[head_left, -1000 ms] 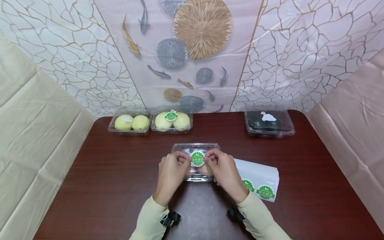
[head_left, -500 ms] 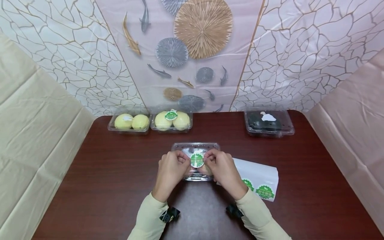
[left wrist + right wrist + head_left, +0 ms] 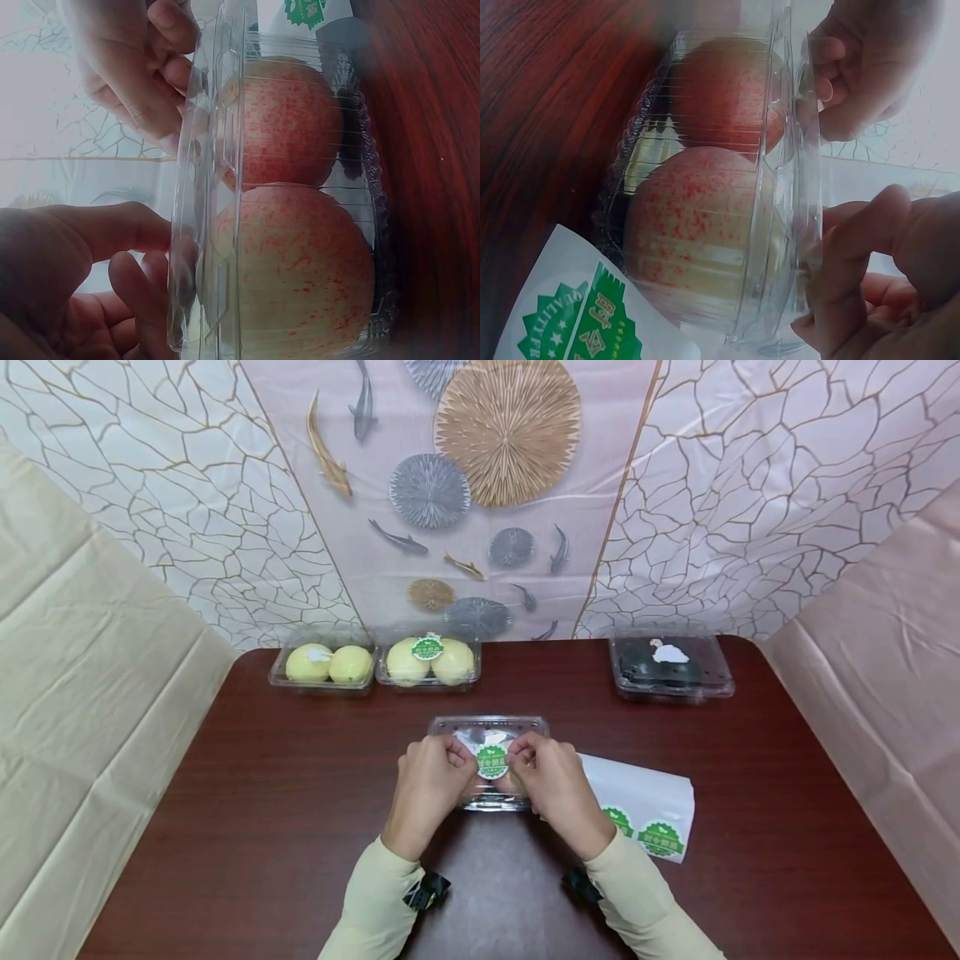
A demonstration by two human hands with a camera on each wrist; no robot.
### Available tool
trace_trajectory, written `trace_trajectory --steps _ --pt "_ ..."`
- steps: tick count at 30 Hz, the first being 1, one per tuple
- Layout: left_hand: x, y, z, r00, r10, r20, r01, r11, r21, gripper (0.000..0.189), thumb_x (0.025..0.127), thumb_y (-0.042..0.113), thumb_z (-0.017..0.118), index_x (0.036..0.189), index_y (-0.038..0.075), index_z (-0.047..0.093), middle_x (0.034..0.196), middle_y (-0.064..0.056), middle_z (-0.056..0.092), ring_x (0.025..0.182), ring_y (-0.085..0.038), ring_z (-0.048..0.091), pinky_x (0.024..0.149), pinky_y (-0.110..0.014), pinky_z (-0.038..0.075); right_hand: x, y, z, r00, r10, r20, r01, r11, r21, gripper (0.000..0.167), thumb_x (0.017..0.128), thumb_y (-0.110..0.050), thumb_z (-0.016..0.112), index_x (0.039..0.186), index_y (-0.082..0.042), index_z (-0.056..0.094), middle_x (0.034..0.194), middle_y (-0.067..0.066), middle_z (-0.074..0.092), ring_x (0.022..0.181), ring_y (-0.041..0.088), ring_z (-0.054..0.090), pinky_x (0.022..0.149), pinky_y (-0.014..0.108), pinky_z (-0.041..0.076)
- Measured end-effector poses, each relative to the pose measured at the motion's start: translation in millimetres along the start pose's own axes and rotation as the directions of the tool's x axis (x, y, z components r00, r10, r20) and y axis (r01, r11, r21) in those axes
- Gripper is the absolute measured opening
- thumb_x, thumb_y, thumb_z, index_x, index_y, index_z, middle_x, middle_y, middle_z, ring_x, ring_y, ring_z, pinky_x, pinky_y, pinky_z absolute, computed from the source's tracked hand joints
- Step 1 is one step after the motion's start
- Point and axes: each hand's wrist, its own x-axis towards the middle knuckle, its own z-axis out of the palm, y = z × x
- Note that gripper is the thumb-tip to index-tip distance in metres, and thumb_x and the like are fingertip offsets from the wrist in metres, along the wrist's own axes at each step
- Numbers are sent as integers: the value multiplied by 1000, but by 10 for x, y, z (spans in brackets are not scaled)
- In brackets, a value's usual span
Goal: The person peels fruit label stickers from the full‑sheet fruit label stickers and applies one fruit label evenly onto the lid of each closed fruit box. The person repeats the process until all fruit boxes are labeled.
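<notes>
In the head view, my left hand (image 3: 426, 789) and right hand (image 3: 561, 789) meet over a clear plastic fruit box (image 3: 487, 723). Between them is a round green-and-white sticker (image 3: 492, 762), its left and right edges pinched between thumb and forefinger. It lies over the middle of the lid; whether it is stuck down I cannot tell. Both wrist views show the fingertips at the lid. Inside the box sit two round red-speckled fruits, a nearer one (image 3: 300, 277) and another (image 3: 289, 124) beyond it.
Right of the box lies a white sticker sheet (image 3: 648, 789) with green round stickers, partly under my right forearm. Two clear boxes of yellow fruit, one left (image 3: 330, 667) and one beside it (image 3: 430, 672), stand at the back. A box with dark contents (image 3: 667, 672) is at back right.
The sticker has sunk slightly towards the box's front and looks flatter against the lid. Both hands keep their pinch and have barely moved.
</notes>
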Motion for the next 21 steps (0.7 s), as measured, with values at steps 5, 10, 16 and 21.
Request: trace_trajectory --steps 5,10,16,21 --pt "-3 -6 3 1000 23 -11 -23 1000 14 11 83 9 74 73 14 74 63 8 66 59 -10 62 62 -35 56 5 -12 5 1000 -11 4 11 1000 -25 6 100 -6 70 96 -3 73 74 2 68 34 5 49 41 27 48" --pt "0 -5 4 1000 27 -14 -27 999 28 12 83 8 74 73 15 73 63 8 66 58 -10 62 60 -35 56 11 -24 7 1000 -31 -5 30 998 -59 6 99 -6 70 95 -4 73 71 0 66 35 4 49 50 26 51" --pt "42 -17 -42 999 28 -32 -27 999 48 9 83 14 80 82 10 72 66 3 67 64 -21 67 64 -44 58 25 -36 16 998 -55 -4 55 995 -88 7 99 -6 69 92 -5 71 71 -1 65 41 5 52 54 27 51" --pt "79 -81 -125 998 -14 -57 15 1000 24 9 89 16 78 87 11 71 69 3 66 66 -19 65 67 -44 56 13 -20 17 999 -43 -4 43 992 -118 7 99 -6 69 93 -5 71 73 -2 65 48 6 55 60 28 53"
